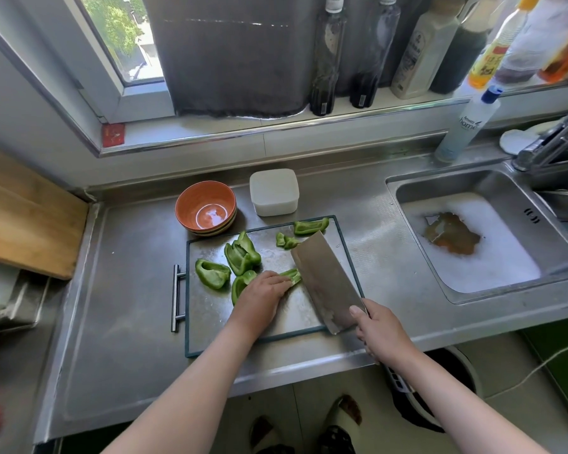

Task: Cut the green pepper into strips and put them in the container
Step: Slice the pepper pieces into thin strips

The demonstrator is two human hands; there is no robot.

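Observation:
Several green pepper pieces [240, 255] lie on a steel cutting board [210, 309]. My left hand [263, 293] presses one pepper piece [292, 276] down on the board, fingers curled over it. My right hand [379, 332] grips the handle of a wide cleaver [325, 280], whose blade stands right beside that piece. A few cut pieces [310, 226] lie at the board's far edge. A white plastic container [274, 191] stands behind the board, with an orange bowl [205, 206] to its left.
A sink [486, 237] with foamy water lies to the right, under a tap [551, 142]. Bottles [328, 57] line the window sill. A wooden board [23, 214] leans at the left. A bin [440, 388] sits on the floor below the counter.

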